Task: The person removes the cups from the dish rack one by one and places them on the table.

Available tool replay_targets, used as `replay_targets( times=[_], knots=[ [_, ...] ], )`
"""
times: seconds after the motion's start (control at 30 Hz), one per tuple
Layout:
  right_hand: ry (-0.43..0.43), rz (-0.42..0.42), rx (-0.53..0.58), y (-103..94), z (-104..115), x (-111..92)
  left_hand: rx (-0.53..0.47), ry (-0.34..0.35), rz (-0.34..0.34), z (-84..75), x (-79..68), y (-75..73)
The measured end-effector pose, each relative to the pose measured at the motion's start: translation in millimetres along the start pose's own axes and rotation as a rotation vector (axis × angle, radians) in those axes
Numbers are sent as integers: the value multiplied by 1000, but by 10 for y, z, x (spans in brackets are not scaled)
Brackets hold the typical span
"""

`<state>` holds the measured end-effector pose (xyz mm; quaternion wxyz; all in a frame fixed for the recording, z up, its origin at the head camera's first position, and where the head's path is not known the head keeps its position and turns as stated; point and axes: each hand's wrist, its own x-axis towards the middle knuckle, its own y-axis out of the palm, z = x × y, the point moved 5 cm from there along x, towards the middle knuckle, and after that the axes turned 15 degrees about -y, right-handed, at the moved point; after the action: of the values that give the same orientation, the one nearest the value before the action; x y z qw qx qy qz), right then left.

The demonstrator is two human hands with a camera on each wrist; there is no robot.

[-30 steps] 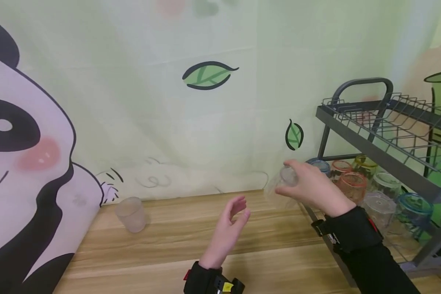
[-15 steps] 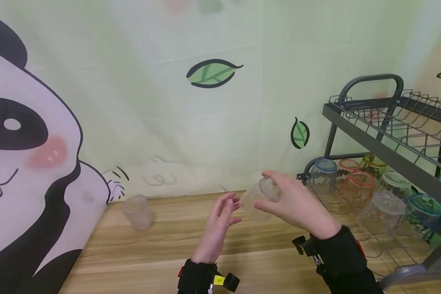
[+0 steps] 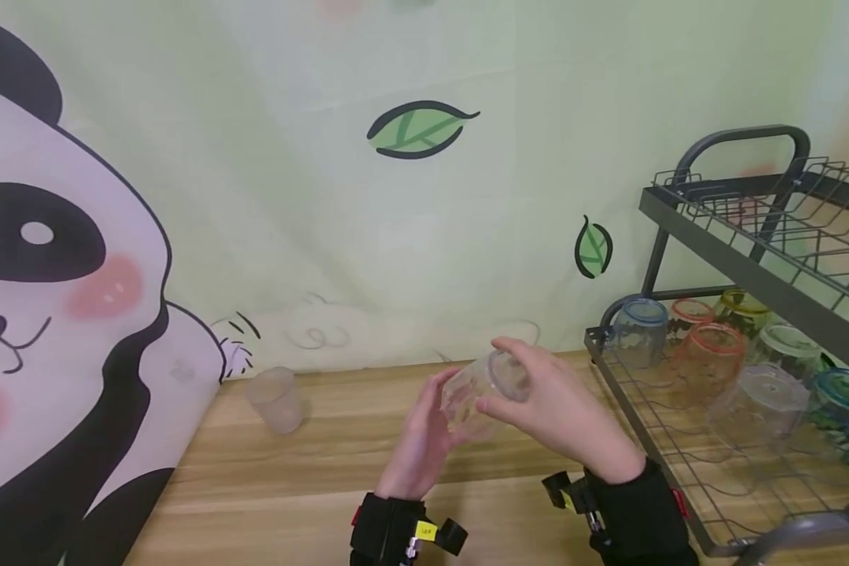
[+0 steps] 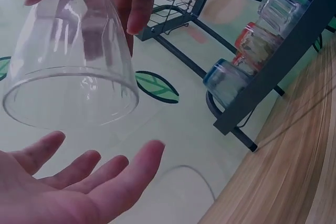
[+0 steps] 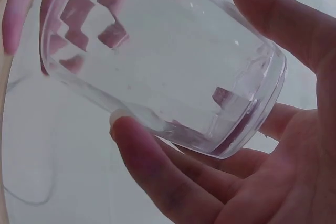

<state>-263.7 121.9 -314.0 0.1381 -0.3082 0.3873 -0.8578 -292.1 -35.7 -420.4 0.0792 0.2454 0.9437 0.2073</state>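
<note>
A clear drinking glass (image 3: 472, 397) is held tilted above the table, its base toward the right and its mouth toward the left. My right hand (image 3: 564, 405) grips it near the base, thumb on one side and fingers on the other, as the right wrist view shows on the glass (image 5: 168, 66). My left hand (image 3: 419, 440) is at the mouth end with fingers spread and slightly bent. In the left wrist view, a gap shows between the fingers of the left hand (image 4: 89, 187) and the rim of the glass (image 4: 71, 51).
A frosted cup (image 3: 276, 399) stands upright on the wooden table (image 3: 325, 472) at the left. On the right is a dark two-tier rack (image 3: 722, 244); several upside-down glasses with coloured bases, including a blue one (image 3: 640, 334), sit on its lower shelf. A printed curtain (image 3: 311, 196) hangs behind.
My right hand has carried the glass leftward from beside the rack to my left hand. The left hand has turned and opened toward its mouth. The view has shifted slightly.
</note>
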Motion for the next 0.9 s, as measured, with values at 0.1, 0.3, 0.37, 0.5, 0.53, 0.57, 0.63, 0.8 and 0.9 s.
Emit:
replay_targets(
  times=[0.1,0.3,0.37,0.5,0.53,0.57,0.63,0.8,0.9],
  knots=[
    [12,-12,32,35,-15,-13,-40,-7,54,13,12,25],
    [32,-36,87,74,-42,-39,-85,5,124,10,6,48],
    [38,-45,108,79,-57,-40,-84,13,123,-1,2,44],
    [52,-60,143,93,-95,-33,-81,24,113,-16,-12,28],
    [56,-62,149,97,-105,-34,-80,27,116,-18,-14,28],
    [61,-64,155,102,-115,-37,-80,27,122,-19,-19,30],
    [74,-64,171,118,-137,-43,-75,26,136,-16,-26,36],
    [100,-58,221,169,-179,-58,-86,-6,160,3,-39,40],
    [100,-57,245,194,-195,-60,-91,-19,160,5,-41,29]
  ],
)
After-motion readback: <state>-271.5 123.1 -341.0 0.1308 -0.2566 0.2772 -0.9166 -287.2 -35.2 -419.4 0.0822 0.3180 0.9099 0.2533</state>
